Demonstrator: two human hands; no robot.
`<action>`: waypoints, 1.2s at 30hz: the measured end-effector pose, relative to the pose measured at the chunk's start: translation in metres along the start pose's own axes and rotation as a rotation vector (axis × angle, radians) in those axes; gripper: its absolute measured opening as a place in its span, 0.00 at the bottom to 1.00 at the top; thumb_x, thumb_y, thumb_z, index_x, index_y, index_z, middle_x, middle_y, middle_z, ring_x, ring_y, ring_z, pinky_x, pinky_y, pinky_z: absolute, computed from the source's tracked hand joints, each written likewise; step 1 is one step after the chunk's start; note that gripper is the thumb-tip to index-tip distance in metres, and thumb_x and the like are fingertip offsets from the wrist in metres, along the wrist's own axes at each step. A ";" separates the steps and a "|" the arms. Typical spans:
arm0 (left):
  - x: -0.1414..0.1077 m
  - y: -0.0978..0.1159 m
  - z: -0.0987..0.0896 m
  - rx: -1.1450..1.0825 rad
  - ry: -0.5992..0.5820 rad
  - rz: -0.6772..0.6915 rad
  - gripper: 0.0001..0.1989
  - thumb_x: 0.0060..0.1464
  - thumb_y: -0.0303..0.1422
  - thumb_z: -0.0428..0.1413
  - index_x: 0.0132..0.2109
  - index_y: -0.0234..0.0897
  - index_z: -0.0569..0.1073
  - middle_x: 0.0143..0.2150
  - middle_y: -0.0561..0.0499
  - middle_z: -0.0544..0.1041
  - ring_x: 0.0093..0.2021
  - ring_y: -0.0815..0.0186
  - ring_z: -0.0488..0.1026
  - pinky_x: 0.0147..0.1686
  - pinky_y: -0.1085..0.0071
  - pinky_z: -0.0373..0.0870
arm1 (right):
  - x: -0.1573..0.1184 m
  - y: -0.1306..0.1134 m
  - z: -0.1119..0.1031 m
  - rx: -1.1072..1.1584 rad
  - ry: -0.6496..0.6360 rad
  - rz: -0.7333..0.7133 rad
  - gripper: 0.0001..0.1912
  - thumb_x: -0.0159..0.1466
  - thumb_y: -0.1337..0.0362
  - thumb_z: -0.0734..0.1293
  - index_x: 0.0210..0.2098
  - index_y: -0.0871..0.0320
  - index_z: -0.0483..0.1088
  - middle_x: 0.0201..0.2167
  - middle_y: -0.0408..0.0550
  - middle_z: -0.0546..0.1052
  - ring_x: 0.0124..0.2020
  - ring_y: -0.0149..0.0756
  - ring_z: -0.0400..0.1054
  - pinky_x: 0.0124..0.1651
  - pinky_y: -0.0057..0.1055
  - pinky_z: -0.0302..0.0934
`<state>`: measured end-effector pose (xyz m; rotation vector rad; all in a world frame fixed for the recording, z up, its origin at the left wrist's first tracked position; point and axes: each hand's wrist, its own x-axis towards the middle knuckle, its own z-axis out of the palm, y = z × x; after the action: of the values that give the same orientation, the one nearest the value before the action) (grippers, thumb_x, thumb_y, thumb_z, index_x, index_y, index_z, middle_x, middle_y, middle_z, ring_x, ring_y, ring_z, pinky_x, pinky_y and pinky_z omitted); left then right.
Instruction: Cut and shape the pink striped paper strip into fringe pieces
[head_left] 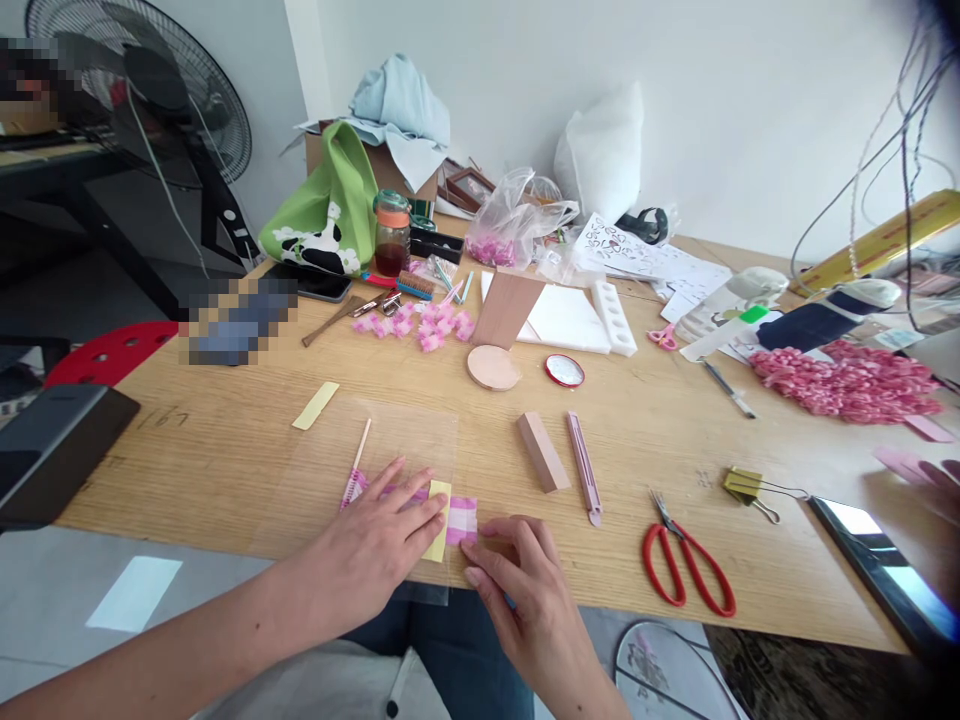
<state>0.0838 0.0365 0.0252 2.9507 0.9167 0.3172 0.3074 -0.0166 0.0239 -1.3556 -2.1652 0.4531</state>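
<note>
My left hand [386, 530] lies flat, fingers stretched out, over a pink-and-white strip [463, 520] and a yellow paper piece [438, 545]. Under them is a clear plastic sheet [420, 430] at the table's front edge. A thin wooden stick [363, 440] pokes out beyond the left hand, its lower end wrapped in pink material [351, 489]. At the strip's right end, my right hand [521, 565] has thumb and index finger pinched at the near corner. The middle of the strip is hidden under the left hand.
Right of the hands lie a wooden block [543, 452], a pink cutter [583, 468], red-handled scissors [684, 560], a binder clip [744, 487] and a phone [885, 560]. Pink flowers [431, 325] lie further back. Another person's hand [922, 490] is at the right edge.
</note>
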 end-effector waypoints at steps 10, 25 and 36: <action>0.001 0.001 -0.004 0.010 -0.005 -0.010 0.18 0.61 0.26 0.49 0.57 0.38 0.69 0.59 0.50 0.71 0.65 0.56 0.58 0.66 0.53 0.41 | 0.007 0.000 0.004 0.116 0.050 0.068 0.11 0.68 0.69 0.60 0.40 0.54 0.74 0.41 0.51 0.70 0.45 0.41 0.63 0.45 0.40 0.66; 0.000 0.001 -0.001 0.017 -0.004 -0.003 0.18 0.61 0.25 0.49 0.57 0.36 0.69 0.59 0.51 0.71 0.65 0.55 0.56 0.66 0.53 0.40 | 0.010 0.002 0.007 0.145 0.079 0.105 0.12 0.68 0.68 0.60 0.34 0.54 0.75 0.40 0.51 0.69 0.44 0.40 0.62 0.43 0.38 0.65; 0.000 0.000 0.000 0.039 0.003 0.018 0.17 0.62 0.27 0.48 0.57 0.36 0.69 0.59 0.50 0.71 0.65 0.54 0.58 0.65 0.51 0.41 | 0.006 0.004 -0.001 0.172 0.026 0.063 0.10 0.66 0.67 0.63 0.45 0.49 0.71 0.44 0.49 0.67 0.48 0.41 0.60 0.46 0.39 0.63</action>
<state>0.0838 0.0365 0.0248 2.9965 0.9080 0.3076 0.3085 -0.0098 0.0238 -1.3295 -2.0166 0.6279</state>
